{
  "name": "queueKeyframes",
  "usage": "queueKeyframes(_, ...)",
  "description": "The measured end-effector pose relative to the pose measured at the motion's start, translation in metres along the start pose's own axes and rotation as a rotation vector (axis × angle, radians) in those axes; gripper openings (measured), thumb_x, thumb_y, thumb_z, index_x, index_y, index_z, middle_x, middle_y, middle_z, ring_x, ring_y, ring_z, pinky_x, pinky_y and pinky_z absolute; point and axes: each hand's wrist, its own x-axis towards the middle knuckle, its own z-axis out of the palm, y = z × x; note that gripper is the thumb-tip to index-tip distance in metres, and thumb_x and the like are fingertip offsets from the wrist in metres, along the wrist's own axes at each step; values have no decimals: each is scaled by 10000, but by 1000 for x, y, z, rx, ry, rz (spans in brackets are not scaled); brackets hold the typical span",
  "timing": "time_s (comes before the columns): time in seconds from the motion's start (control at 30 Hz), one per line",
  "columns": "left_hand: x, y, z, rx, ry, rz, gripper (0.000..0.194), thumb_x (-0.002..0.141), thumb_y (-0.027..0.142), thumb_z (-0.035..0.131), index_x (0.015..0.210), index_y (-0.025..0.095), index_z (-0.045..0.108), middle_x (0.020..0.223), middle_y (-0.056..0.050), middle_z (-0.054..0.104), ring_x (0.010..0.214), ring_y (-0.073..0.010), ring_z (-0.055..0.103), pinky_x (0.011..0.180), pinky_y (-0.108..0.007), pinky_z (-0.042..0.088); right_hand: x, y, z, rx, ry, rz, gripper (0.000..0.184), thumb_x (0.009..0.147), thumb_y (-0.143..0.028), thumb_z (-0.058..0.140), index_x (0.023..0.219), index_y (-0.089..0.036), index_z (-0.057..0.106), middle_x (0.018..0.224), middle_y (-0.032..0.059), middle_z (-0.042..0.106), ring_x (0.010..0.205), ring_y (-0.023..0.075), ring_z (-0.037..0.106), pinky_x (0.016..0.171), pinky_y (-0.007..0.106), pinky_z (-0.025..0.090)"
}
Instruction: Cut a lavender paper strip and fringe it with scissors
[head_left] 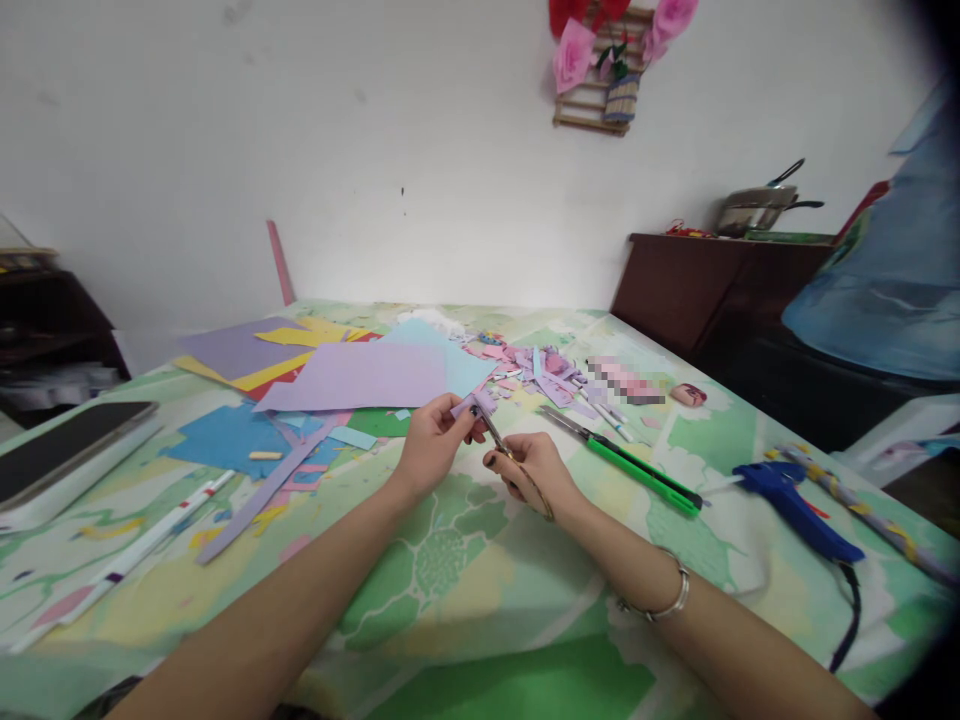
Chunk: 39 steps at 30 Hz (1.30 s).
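Note:
Near the middle of the table, my left hand (435, 440) pinches a small piece of purple paper (484, 402) between thumb and fingers. My right hand (536, 472) grips a pair of scissors (493, 430), whose blades point up and left and meet the paper. Whether the blades are parted is too small to tell. Just beyond my hands lie a large lilac sheet (367, 375) and a heap of purple and pink paper scraps (547, 368). A green utility knife (645, 475) rests to the right of my right hand.
A blue glue gun (799, 510) with a black cord lies at the right, beside a twisted grey-yellow stick (862, 505). On the left are blue paper (217, 438), white sticks (142, 540) and a dark phone-like slab (67, 450). A wall stands behind the table.

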Motion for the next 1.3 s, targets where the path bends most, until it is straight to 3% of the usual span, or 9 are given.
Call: queueKeyframes(1.3, 2, -9, 0, -118, -26, -34, 156, 767, 265, 579, 673, 143, 554, 601, 0, 612, 539, -106, 560, 544, -231, 406, -1, 0, 1, 1, -18, -5, 439, 746, -534, 527, 520, -190, 375, 390, -46, 363, 360, 70, 323, 372, 202, 212)
